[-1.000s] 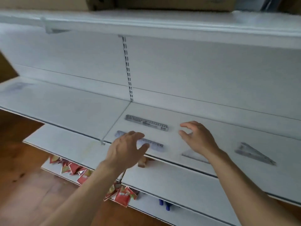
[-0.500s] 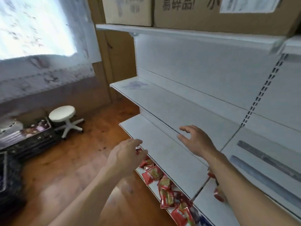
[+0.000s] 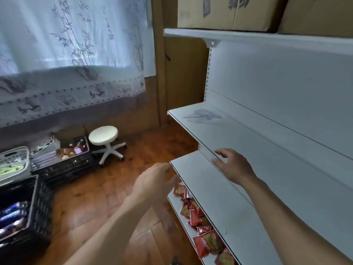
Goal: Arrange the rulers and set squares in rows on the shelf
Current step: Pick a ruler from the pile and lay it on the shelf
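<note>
Head swung left — rulers out of view. Slack and empty: left hand (image 3: 154, 182), right hand (image 3: 234, 166). Faint clear-plastic pile (image 3: 202, 115) at white metal shelf (image 3: 267, 150) end — probably next.

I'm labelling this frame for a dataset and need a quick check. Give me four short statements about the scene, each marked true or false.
1. The left hand and the right hand hold nothing. True.
2. The red packets lie on the top shelf. False: they lie on the lowest shelf in view; cardboard boxes stand on the top one.
3. A white stool stands on the wooden floor. True.
4. The black crate at lower left is empty. False: blue-and-white items lie inside it.
</note>
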`<state>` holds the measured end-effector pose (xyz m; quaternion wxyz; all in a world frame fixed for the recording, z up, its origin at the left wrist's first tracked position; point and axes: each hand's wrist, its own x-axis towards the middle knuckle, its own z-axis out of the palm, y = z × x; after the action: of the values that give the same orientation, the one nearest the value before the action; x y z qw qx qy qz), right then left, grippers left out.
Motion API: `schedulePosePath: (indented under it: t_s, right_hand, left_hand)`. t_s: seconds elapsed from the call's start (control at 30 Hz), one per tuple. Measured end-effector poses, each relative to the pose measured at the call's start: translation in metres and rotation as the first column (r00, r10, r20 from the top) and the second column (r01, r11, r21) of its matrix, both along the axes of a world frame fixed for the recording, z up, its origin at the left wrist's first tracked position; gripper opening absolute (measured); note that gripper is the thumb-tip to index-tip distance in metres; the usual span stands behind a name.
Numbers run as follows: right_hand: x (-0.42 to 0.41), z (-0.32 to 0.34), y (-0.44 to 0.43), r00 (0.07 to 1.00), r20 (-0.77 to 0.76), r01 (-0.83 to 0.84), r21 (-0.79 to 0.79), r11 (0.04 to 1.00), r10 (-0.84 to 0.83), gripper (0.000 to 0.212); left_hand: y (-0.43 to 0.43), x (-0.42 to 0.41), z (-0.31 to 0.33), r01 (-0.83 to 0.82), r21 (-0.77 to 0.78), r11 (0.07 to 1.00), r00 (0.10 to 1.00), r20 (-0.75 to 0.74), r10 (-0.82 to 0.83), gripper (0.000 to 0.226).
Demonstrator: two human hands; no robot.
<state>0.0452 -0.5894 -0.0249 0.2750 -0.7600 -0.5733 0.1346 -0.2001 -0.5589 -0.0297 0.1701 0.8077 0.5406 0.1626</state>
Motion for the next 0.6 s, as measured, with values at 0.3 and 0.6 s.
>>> schedulePosePath:
  t_s: [0.3,0.6]
  right_hand:
    - [0.036,0.004,0.16,0.997,-0.005,0.081,-0.038,0.996,-0.082,0.04]
    - [0.069,-0.014,0.257,0.967,0.005,0.255,-0.087,0.963,-0.255,0.04]
  left_hand:
    - [0.177,0.042,0.0,0.089,0.033,0.995,0.996,0.006,-0.089,0.044]
    - [0.324,0.103,-0.005,0.314,0.0,0.949,0.949,0.014,-0.314,0.042]
